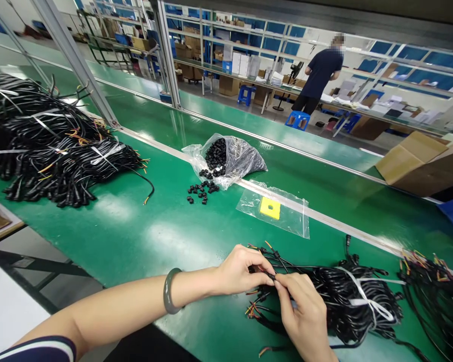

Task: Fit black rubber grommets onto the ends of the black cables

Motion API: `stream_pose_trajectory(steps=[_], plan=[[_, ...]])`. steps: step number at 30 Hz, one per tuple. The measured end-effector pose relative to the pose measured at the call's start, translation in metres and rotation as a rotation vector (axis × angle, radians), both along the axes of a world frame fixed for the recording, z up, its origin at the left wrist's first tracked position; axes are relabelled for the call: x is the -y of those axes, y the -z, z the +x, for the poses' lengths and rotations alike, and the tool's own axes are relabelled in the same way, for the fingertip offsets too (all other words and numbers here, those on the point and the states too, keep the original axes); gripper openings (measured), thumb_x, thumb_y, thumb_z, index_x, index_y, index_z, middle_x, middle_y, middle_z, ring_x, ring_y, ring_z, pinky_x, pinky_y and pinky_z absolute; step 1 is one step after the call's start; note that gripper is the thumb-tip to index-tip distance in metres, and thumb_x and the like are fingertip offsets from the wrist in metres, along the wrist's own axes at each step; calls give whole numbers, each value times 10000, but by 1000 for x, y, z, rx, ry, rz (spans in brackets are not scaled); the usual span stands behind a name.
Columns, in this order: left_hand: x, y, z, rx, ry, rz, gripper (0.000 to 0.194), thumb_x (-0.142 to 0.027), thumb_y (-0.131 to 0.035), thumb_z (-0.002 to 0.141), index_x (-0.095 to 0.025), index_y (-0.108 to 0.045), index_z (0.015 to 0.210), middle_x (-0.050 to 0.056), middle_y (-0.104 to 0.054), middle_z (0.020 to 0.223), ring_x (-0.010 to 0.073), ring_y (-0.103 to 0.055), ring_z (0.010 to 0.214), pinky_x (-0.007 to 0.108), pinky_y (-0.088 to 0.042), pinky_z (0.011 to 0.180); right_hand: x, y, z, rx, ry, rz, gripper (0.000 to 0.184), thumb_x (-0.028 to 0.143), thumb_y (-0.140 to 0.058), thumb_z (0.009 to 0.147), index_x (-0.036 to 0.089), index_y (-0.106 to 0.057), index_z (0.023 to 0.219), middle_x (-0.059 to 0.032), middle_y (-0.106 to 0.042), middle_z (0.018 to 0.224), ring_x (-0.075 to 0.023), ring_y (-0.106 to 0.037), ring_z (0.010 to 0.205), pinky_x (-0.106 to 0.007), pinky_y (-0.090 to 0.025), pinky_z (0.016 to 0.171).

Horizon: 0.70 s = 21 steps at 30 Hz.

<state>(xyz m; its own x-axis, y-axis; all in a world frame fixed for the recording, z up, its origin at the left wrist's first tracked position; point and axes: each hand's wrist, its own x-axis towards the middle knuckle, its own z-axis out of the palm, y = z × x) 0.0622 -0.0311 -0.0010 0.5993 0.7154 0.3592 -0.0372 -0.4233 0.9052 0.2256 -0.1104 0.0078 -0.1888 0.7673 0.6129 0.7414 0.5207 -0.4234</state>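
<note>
My left hand [243,271], with a dark bangle on its wrist, is closed in a pinch on a thin black cable [271,276]. My right hand [304,309] meets it from the right, its thumb and fingers closed on the same cable. Fingers hide much of that spot, so whether a small black fitting is on the cable cannot be made out. Beneath and beside the hands lies a bundle of black cables [335,289] bound with a white tie [358,284]. Their bare orange, red and yellow wire ends point left, and a few carry small black fittings.
A clear bag of small black fittings [245,156] lies open, several loose fittings [202,191] spilled before it. Nearby is a clear bag with a yellow piece [270,208]. More cable bundles [41,136] fill the left; other cables [434,291] lie right. A cardboard box [419,161] stands behind.
</note>
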Motion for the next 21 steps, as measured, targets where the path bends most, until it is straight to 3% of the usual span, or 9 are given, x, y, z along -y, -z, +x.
stream_pose_trajectory(steps=[5, 8, 11, 15, 18, 21], plan=[[-2, -4, 1, -27, 10, -26, 152, -239, -722, 762, -101, -727, 824, 56, -692, 713, 120, -627, 643, 162, -461, 606, -2, -2, 0, 37, 27, -11, 92, 106, -494, 915, 151, -574, 927, -31, -580, 792, -124, -514, 713, -252, -382, 665], [-9, -6, -2, -69, 21, -63, 140, -222, -717, 760, -110, -717, 844, 33, -675, 706, 102, -613, 626, 148, -466, 589, -2, -7, 4, 95, 58, -41, 127, 168, -502, 932, 157, -577, 1033, -46, -598, 920, -142, -533, 842, -266, -404, 758], [-19, -6, -7, -122, -19, 15, 212, -212, -705, 770, -149, -711, 972, 44, -657, 861, 114, -608, 731, 175, -494, 645, 2, -16, 11, 152, 74, -43, 160, 226, -511, 938, 169, -582, 1069, -58, -578, 977, -153, -535, 911, -273, -405, 813], [-32, -5, -14, -169, -154, 147, 472, -187, -700, 763, -277, -611, 1218, 60, -530, 1169, 177, -527, 1041, 272, -496, 839, 9, -22, 16, 307, -91, -122, 200, 214, -405, 974, 195, -586, 891, -12, -553, 779, -104, -552, 682, -215, -401, 630], [-41, -6, -18, -118, -256, 76, 435, -177, -669, 785, -257, -612, 1209, 57, -528, 1146, 163, -526, 1009, 264, -495, 818, 12, -15, 15, 521, -135, -93, 366, 203, -264, 993, 200, -522, 733, 11, -504, 619, -100, -504, 469, -240, -314, 445], [-50, -8, -23, -148, -338, 45, 358, -160, -644, 798, -224, -634, 1150, 48, -548, 1089, 133, -543, 895, 246, -492, 775, 12, 0, 14, 638, -117, -1, 377, 169, -225, 970, 205, -450, 670, 8, -490, 590, -107, -499, 415, -262, -280, 390]])
